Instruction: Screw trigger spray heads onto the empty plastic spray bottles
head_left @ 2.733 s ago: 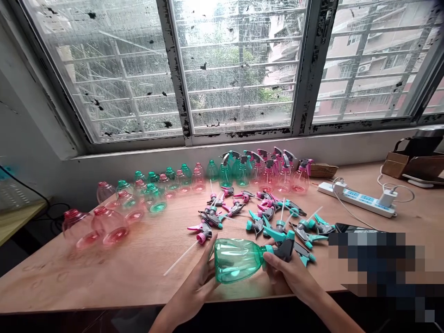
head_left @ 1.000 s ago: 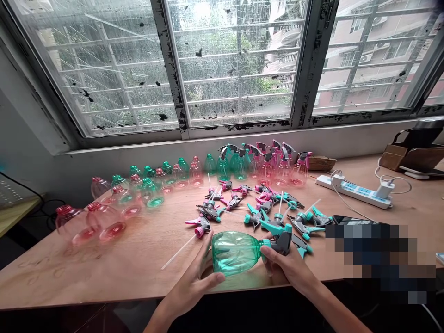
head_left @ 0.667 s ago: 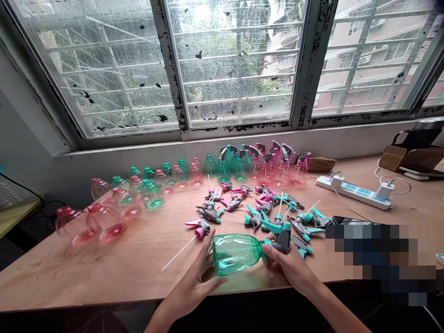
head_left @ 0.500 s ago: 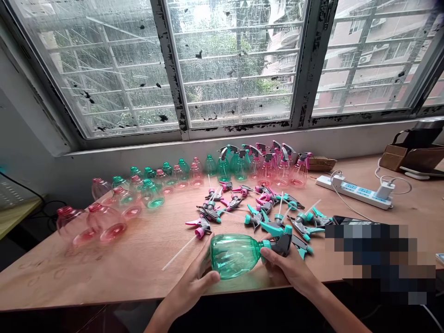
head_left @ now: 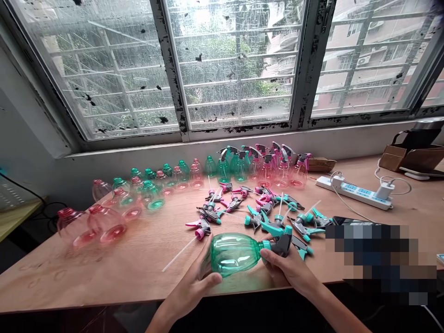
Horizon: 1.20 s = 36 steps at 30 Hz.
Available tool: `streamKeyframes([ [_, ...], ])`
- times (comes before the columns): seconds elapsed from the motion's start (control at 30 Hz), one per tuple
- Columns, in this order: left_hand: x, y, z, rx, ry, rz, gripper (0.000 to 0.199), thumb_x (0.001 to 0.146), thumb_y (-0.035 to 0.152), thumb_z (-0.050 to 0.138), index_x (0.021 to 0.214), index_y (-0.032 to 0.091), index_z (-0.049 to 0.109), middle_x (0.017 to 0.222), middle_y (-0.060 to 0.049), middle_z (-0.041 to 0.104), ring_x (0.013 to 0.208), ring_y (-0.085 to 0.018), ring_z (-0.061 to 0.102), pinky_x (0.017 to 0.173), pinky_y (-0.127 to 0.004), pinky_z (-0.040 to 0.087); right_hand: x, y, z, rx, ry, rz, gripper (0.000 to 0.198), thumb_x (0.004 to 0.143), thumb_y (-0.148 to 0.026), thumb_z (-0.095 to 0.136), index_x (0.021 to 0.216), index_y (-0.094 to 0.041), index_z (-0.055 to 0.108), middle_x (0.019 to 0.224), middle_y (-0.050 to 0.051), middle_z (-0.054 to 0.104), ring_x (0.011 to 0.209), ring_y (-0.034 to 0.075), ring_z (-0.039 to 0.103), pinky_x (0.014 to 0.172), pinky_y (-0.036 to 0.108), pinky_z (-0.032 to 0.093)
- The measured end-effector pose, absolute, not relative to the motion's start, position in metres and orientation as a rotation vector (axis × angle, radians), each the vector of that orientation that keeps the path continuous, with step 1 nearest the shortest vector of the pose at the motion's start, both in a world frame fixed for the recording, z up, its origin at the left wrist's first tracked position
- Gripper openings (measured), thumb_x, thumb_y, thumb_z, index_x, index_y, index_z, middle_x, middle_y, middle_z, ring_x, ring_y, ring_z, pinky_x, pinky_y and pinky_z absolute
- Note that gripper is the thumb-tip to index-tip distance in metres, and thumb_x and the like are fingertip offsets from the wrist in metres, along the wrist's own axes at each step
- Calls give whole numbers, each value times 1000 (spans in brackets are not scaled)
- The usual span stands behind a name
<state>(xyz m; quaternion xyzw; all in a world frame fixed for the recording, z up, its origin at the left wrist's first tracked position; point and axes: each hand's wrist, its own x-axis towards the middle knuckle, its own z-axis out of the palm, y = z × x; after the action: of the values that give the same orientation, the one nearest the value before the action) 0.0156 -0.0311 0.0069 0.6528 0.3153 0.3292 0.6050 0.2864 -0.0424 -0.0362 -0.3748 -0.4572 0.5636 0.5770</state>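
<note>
A green see-through spray bottle [head_left: 236, 254] lies sideways between my hands, above the table's front edge. My left hand [head_left: 197, 280] is wrapped round its base, thumb on the near side. At the neck, my right hand [head_left: 286, 266] grips the teal collar of the grey and teal spray head [head_left: 282, 240], which sits on the bottle's mouth. Some fingers of both hands are hidden behind the bottle. Just beyond lie loose spray heads in pink and grey [head_left: 203, 229] and in teal and grey [head_left: 255, 217], several with thin white tubes.
Open-necked pink bottles [head_left: 107, 224] and green bottles [head_left: 152, 196] stand at the left and back. Several bottles with spray heads [head_left: 282, 171] stand below the window. To the right are a white power strip [head_left: 357, 190], its cables and a cardboard box [head_left: 412, 155].
The bottle has rolled slightly about its length, with its highlights shifted. My left thumb has moved a little to the right along it.
</note>
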Motion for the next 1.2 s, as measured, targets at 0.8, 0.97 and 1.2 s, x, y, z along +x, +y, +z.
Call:
streamKeyframes([
  [0.8,16,-32,1,1557,781,777,105,89,35,75,160,41,-3,171,-4,17,156,-32,17,126,-50,22,285,-42,-31,-925,-1050,1291,44,77,-53,82,95,-21,59,53,-6,60,42,12,50,43,23,39],
  [0.97,15,-30,4,1497,784,796,91,88,53,71,161,30,21,165,-11,32,156,-38,15,120,-50,36,286,-43,-33,-899,-1114,1294,36,82,-50,80,91,-19,63,54,-5,60,44,11,50,45,24,39],
  [1.2,13,-31,1,1536,719,758,98,91,32,74,160,43,5,167,-5,28,149,-32,36,122,-49,33,286,-43,-30,-920,-1041,1283,43,78,-54,82,94,-21,59,55,-5,62,43,12,51,42,23,39],
])
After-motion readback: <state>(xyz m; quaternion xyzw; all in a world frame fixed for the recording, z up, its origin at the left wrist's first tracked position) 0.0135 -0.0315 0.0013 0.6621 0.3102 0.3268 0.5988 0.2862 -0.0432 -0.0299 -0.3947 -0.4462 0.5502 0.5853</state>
